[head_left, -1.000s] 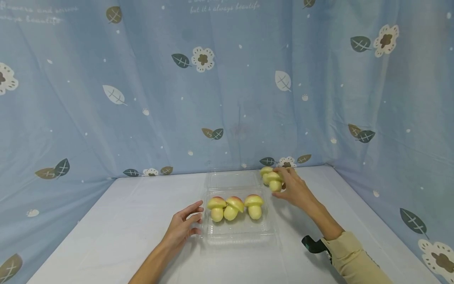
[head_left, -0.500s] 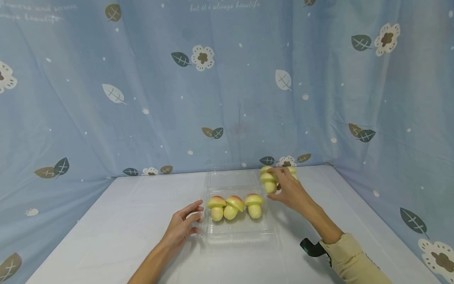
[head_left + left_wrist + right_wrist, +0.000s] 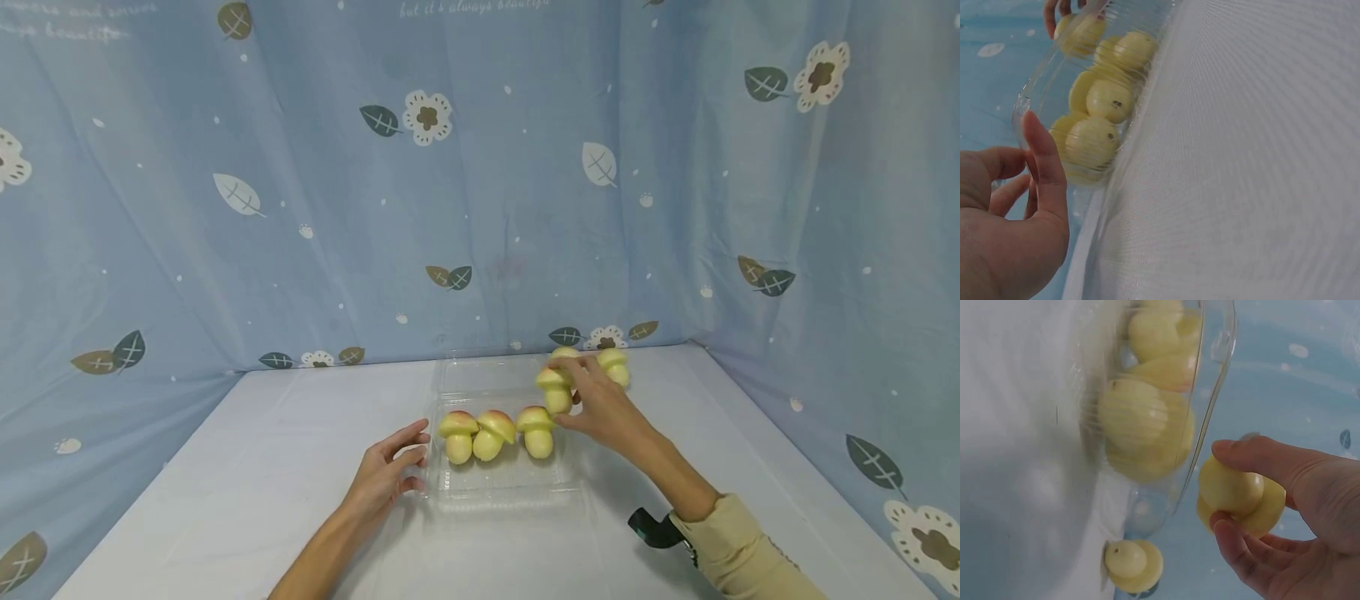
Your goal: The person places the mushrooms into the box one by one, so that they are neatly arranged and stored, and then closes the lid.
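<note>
The right hand is gripping one mushroom-shaped piece, yellow with a reddish tinge, pinching it between thumb and fingers with its stalk pointing toward the person. Just below and left of the grip, a clear plastic container is sitting open, its right rear corner lying closest. In the right wrist view a small gap is showing between the held piece and the rim; whether the piece is hanging inside or outside that edge, I cannot tell.

Left of the grip and nearer the person, three more are lying in the container: the near piece is resting by the right wall, a strip of floor is separating it from the middle piece, and that one is tilting against the leftmost piece. In front of this row, more floor is running to the near wall.

Close behind the grip, a loose piece is partly hiding beyond the fingers; a second loose piece is lying behind and to the right. Left behind, the lid is reaching back toward the blue curtain, which is bounding the far edge.

Across the container, the left hand is keeping its fingers loosely spread at the left edge. White tabletop is stretching beyond both hands.
</note>
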A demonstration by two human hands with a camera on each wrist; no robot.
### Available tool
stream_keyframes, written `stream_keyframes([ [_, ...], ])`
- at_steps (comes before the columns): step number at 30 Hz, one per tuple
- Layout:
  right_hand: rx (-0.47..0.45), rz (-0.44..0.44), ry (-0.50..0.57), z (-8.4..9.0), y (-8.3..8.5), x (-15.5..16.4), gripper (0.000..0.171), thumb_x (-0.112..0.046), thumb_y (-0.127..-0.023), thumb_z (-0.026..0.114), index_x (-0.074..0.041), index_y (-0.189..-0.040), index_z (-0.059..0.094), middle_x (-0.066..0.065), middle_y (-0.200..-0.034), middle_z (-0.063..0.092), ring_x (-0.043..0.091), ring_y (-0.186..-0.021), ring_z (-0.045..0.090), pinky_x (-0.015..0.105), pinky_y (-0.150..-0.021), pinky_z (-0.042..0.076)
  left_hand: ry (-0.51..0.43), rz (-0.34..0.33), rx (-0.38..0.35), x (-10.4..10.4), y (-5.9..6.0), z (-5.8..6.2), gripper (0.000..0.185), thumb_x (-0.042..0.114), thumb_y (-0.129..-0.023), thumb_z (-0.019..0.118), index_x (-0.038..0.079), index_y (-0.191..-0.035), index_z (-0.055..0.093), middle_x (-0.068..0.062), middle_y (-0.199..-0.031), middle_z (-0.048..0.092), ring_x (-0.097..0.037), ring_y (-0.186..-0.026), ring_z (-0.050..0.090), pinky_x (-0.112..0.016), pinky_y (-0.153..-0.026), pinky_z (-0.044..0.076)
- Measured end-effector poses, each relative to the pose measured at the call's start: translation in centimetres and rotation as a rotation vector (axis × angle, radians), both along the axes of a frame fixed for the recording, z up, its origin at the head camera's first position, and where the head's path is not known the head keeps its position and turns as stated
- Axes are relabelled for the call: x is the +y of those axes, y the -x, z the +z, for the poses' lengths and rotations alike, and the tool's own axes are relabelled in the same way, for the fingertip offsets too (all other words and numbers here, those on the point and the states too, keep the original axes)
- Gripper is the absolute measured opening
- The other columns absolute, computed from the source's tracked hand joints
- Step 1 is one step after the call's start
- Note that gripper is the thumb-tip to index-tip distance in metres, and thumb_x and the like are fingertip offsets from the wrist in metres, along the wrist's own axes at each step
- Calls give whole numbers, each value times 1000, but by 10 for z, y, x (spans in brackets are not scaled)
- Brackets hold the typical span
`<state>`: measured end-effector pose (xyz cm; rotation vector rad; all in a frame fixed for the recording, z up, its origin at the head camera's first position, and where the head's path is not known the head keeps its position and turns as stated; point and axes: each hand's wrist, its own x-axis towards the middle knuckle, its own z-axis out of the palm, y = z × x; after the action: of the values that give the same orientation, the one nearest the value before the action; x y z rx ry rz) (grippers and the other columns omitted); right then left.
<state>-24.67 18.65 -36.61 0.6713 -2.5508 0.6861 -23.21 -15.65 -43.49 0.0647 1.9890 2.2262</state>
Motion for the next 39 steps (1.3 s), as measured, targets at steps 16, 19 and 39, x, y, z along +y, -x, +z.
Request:
stream_keyframes([
  [16,-51,48,-4,2,-12,-24,74,-14,-74,85,-17,-138,48,16,-129,47,16,-80,62,17,-60,49,12,0,-7,0,1,1,49,6,-94,62,13,-141,53,-7,-127,53,-13,-88,55,-22,-56,54],
  [19,-71,59,-12,2,-15,-30,76,-15,-75,85,-19,-141,47,15,-128,48,18,-82,63,16,-60,49,15,-4,0,1,0,1,50,7,-93,62,13,-142,52,-7,-127,53,-13,-87,55,-22,-56,54],
  [39,-83,203,-35,-9,-29,-71,73,-21,-74,86,-17,-137,50,9,-125,53,14,-84,62,18,-71,52,11,15,4,3,-1,1,49,7,-93,63,11,-141,53,-5,-124,54,-9,-84,56,-20,-55,54],
])
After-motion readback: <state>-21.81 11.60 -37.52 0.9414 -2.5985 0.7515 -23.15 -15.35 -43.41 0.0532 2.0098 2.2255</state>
